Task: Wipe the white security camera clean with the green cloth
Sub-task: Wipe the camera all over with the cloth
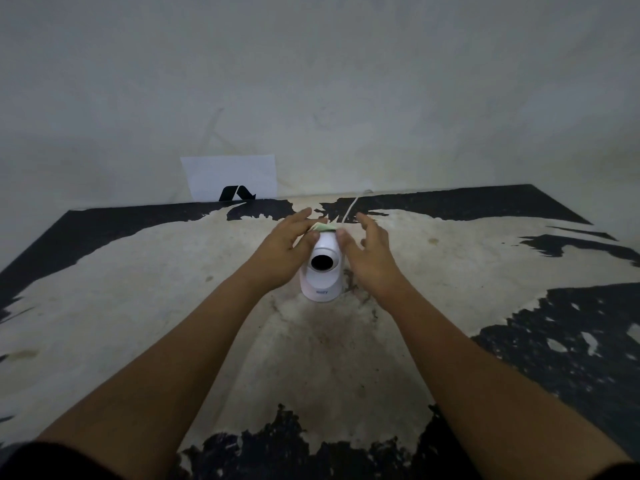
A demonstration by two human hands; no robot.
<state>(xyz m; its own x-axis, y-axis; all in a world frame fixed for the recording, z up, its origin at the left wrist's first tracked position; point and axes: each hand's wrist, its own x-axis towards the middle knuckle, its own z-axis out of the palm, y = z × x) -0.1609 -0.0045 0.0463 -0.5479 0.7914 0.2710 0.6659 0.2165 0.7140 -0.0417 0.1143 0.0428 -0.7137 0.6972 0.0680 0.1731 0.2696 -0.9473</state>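
Observation:
The white security camera (321, 275) stands upright in the middle of a worn table, its dark round lens facing me. A small strip of the green cloth (322, 227) shows on top of the camera's head; the rest is hidden behind the head and my fingers. My left hand (285, 252) is at the camera's left side, with its fingers and thumb pressing the cloth against the head. My right hand (369, 252) is at the camera's right side, fingers spread, and its thumb touches the top of the head by the cloth's edge.
The table (207, 323) has a peeling black and beige surface and meets a pale wall at the back. A white sheet of paper (230, 176) with a black mark leans on the wall at back left. A thin white cable (350, 208) runs back from behind the camera.

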